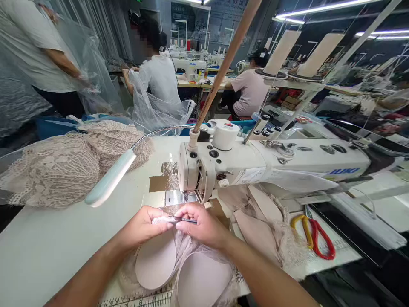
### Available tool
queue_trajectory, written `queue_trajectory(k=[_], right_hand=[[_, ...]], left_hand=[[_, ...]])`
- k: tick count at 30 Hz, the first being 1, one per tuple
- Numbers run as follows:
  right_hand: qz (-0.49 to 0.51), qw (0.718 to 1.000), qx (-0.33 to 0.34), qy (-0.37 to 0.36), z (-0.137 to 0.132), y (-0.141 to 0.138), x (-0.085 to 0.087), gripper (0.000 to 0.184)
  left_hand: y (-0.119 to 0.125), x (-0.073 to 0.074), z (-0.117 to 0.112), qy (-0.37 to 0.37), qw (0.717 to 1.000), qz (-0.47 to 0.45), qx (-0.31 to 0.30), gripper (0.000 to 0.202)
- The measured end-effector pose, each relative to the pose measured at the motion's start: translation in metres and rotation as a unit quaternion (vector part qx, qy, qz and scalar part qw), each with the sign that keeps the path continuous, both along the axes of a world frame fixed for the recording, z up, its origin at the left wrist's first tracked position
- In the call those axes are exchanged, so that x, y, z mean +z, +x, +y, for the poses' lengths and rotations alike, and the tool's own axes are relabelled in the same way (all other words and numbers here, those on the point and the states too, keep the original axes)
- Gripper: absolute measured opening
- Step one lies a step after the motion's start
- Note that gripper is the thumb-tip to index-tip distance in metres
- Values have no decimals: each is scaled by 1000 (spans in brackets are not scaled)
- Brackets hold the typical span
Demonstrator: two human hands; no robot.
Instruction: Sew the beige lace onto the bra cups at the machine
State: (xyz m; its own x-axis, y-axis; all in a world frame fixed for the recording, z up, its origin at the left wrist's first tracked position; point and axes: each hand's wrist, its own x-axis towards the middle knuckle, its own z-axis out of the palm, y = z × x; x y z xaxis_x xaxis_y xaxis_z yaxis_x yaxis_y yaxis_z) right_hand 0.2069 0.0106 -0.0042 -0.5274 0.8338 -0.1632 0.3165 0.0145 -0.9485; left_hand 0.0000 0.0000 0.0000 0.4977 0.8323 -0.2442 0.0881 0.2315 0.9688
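Note:
My left hand [144, 227] pinches the edge of a beige lace bra [203, 279] between thumb and fingers. Close against it, my right hand [204, 225] grips a slim dark pointed tool [189, 220], its tip at the pinched lace; I cannot tell its exact kind. The two smooth cups of the bra hang below my hands, over a printed ruler scale [153, 299] at the table's front edge. Just beyond my fingertips stands a white sewing machine [223, 166], its needle area lit. No part of the bra is seen under the presser foot.
A heap of beige lace pieces [60, 166] lies on the left under a bendable lamp [111, 177]. More cup pieces [255, 226] and red-and-yellow-handled scissors [315, 236] lie on the right. A wooden pole [223, 64] rises over the machine. Several people work beyond the table.

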Motion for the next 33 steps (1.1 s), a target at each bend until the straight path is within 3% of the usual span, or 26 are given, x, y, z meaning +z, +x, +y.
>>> queue_trajectory(k=[8,15,22,27,30,33], right_hand=[[18,996,-27,88,-6,-6,4,8],[50,999,6,-1,-2,-1,0,18],[-9,998,-22,63,-3,-9,0,11],[67,997,-22,-8,0,2,4,21],[30,999,-6,-20,0,9,4,28],[-29,1000,8,5,-2,10,5,18]], left_hand=[[-2,-2,-1,12,999,15,-30,39],[0,-1,-1,3,999,19,-32,43],[5,-9,0,5,997,60,-37,51],[2,-1,3,-10,998,62,-25,37],[0,5,4,-11,999,51,-15,33],[-1,7,5,14,999,46,-7,31]])
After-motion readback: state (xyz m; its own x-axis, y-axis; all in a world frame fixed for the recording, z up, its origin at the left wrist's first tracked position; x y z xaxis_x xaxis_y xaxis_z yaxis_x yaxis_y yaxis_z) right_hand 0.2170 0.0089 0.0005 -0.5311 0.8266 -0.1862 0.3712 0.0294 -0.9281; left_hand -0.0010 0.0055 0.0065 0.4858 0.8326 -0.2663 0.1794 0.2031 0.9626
